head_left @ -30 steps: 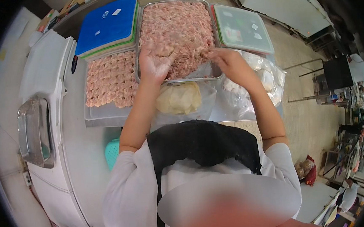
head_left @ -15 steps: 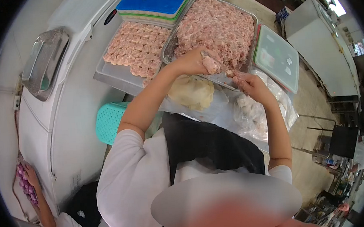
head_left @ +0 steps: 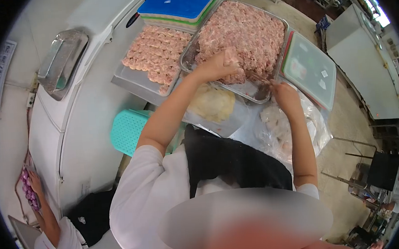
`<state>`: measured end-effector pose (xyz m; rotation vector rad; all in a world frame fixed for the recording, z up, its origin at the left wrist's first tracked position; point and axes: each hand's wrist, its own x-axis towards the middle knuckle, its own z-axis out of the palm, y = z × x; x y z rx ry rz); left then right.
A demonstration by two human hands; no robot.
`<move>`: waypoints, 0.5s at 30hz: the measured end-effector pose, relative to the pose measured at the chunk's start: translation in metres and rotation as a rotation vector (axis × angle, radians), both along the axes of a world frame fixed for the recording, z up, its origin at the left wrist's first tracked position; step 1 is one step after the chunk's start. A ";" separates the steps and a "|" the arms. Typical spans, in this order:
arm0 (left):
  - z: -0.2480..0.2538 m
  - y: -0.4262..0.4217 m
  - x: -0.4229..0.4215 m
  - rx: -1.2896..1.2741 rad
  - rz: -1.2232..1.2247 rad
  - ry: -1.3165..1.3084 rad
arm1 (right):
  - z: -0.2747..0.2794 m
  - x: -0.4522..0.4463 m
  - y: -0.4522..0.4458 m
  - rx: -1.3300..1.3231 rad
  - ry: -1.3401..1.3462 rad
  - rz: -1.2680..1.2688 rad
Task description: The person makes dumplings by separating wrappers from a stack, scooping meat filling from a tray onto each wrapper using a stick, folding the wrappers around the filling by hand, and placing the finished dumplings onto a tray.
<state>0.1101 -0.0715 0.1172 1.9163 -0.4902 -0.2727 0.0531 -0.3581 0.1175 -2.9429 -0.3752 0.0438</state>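
A deep metal tray [head_left: 189, 60] holds a large mass of pink ground meat [head_left: 239, 29]. My left hand [head_left: 218, 66] is curled at the near edge of this meat; what lies in its fingers is hidden. My right hand [head_left: 284, 94] is closed on the end of a thin, meat-smeared spreader [head_left: 260, 78], whose tip reaches into the meat at the tray's near side. A stack of round, pale yellow dumpling wrappers [head_left: 212, 103] lies on plastic just below the tray. Rows of open-topped meat dumplings [head_left: 157, 51] fill much of a flat tray [head_left: 133, 76] at left.
Lidded containers with a blue lid [head_left: 179, 3] stand at the back, and ones with a clear lid [head_left: 310, 70] at right. A plastic bag [head_left: 292, 122] sits near my right forearm. A turquoise basket [head_left: 128, 132] and white freezer [head_left: 83, 109] are at left, with another person [head_left: 64, 240] below.
The view has shifted slightly. My left hand, which showed a meat-topped piece in it, has turned over toward the meat. The right hand has drawn a little away from the left, still with the spreader.
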 end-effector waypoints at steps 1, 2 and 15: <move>0.009 0.002 -0.003 0.003 -0.029 0.001 | 0.011 -0.006 -0.006 0.047 0.013 -0.014; 0.014 0.002 -0.006 -0.004 -0.031 -0.060 | 0.021 -0.012 -0.009 0.091 0.027 -0.029; 0.015 0.003 0.012 0.150 -0.025 -0.042 | 0.053 -0.040 0.044 0.425 -0.105 0.010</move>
